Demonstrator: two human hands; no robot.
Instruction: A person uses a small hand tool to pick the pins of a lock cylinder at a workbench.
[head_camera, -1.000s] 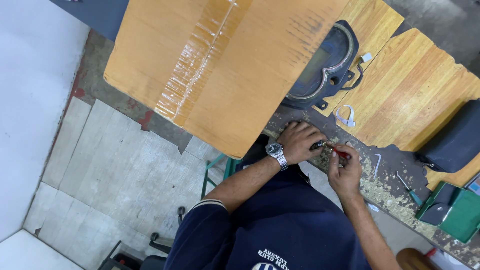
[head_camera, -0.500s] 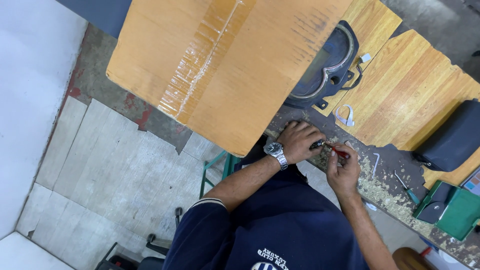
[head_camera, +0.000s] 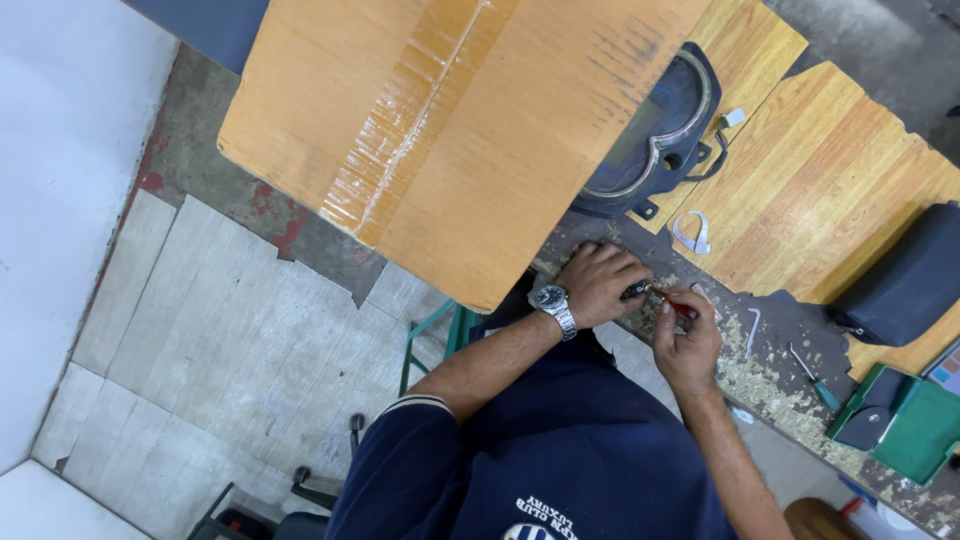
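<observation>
The left hand (head_camera: 598, 283), with a metal wristwatch (head_camera: 553, 300) at its wrist, is closed over a small black part (head_camera: 636, 291) pressed against the worn wooden bench edge (head_camera: 770, 370). Just beside it, the right hand (head_camera: 686, 345) pinches a slim red-handled screwdriver (head_camera: 678, 306) whose tip meets that part. A dark curved instrument housing (head_camera: 655, 140) lies above the left hand, and a green-handled tool (head_camera: 812, 380) lies to the right hand's outer side.

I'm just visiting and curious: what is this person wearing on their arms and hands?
Both hands are bare, no gloves. The left hand has a silver metal wristwatch with a dark dial on its wrist. The right hand wears nothing. The forearms are uncovered; a dark navy short sleeve with a pale-edged cuff covers the left upper arm.
</observation>
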